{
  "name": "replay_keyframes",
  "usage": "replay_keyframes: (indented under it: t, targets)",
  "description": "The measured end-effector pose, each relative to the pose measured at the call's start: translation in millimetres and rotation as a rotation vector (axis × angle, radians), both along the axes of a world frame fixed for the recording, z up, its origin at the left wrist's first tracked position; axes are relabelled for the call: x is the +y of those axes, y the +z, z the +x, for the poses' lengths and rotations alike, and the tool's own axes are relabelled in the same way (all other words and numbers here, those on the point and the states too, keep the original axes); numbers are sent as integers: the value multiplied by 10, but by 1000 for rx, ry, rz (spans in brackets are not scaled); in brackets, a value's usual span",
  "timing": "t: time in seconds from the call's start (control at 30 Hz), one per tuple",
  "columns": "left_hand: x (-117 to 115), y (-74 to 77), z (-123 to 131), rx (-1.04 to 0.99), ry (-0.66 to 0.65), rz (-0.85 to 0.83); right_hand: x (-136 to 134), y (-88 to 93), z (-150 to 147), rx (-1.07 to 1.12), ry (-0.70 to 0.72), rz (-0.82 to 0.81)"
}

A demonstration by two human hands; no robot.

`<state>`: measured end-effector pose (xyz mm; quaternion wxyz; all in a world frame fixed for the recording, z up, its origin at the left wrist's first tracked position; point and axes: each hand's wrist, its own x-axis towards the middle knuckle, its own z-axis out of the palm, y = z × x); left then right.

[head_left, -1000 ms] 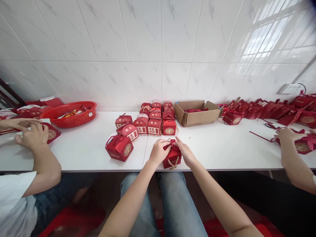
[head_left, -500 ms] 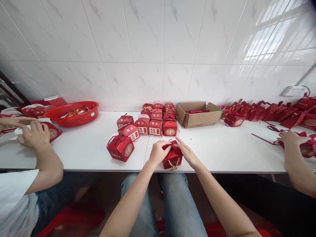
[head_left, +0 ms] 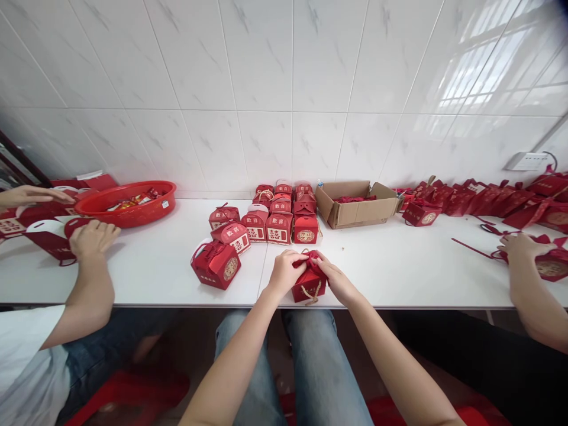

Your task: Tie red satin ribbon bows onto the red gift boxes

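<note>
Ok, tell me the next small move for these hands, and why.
Probably draw the red ribbon gently snug: the left hand and right hand both have fingers at it, atop the red gift box, which stands on the white table. How tight it already is can't be seen.

You are getting bright, soft light; a window reflection (head_left: 481, 68) is glaring on the wall tiles (head_left: 261, 53), edges are stretching.

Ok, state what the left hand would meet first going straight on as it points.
The left hand would first meet the red bow it seems to touch, atop the small box; beyond, probably the right hand, though depth is unclear.
</note>
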<state>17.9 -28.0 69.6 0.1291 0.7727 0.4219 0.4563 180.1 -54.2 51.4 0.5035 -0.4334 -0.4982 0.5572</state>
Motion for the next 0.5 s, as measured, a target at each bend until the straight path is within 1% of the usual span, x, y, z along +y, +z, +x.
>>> replay_keyframes:
  t: [0.2,0.5]
  targets:
    - [5,-14,-15,-13,-35,-15,-14,-17,-15,-14,37,13]
    - [26,47,7,-23,-32,-55,-136,100,-73,-15,31,18]
